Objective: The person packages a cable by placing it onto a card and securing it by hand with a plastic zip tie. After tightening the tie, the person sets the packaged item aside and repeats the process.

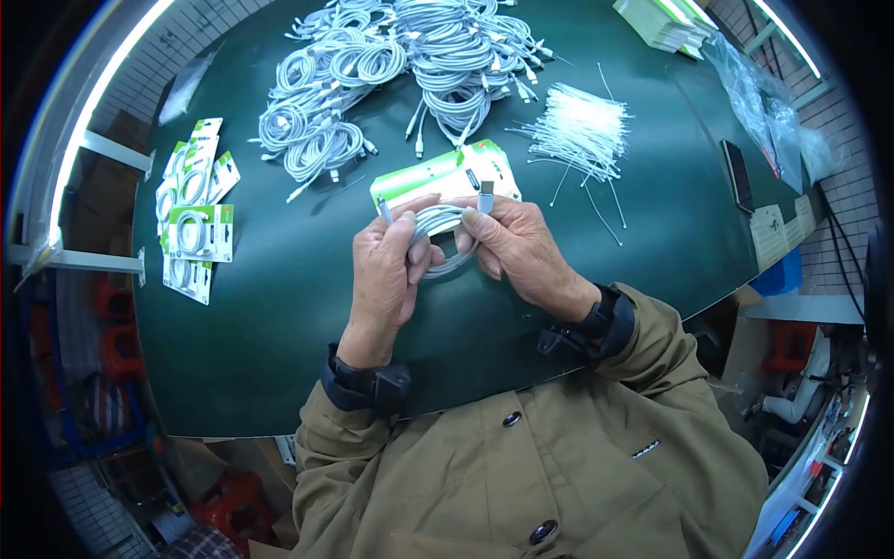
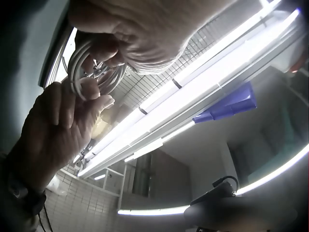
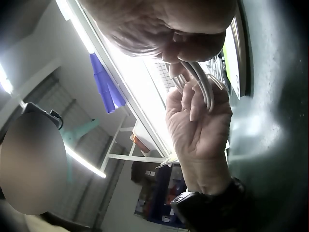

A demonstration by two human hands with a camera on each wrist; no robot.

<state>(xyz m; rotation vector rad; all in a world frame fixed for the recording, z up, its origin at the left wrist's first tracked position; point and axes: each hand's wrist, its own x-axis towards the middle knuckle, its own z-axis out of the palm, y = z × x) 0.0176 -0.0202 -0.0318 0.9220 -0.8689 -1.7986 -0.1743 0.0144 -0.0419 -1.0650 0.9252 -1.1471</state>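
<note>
Both hands hold a coiled white cable (image 1: 436, 222) in front of the body, above the green table. The left hand (image 1: 380, 265) pinches the coil's left side, where one slim plug (image 1: 385, 211) sticks up by its fingers. On the other side, the right hand (image 1: 523, 250) grips the coil between thumb and fingers, and a USB plug (image 1: 486, 189) stands up above that thumb. Loops of the cable (image 2: 76, 67) pass between the two hands in the left wrist view. The right wrist view shows the cable (image 3: 206, 89) running across the left hand's fingers (image 3: 195, 104).
Green-and-white packaging cards (image 1: 419, 179) lie just beyond the hands. Farther back are a heap of coiled cables (image 1: 452, 70) and a pile of white cable ties (image 1: 585, 130). Carded cables (image 1: 200, 233) lie at left; a phone (image 1: 737, 175) and plastic bags (image 1: 759, 116) at right.
</note>
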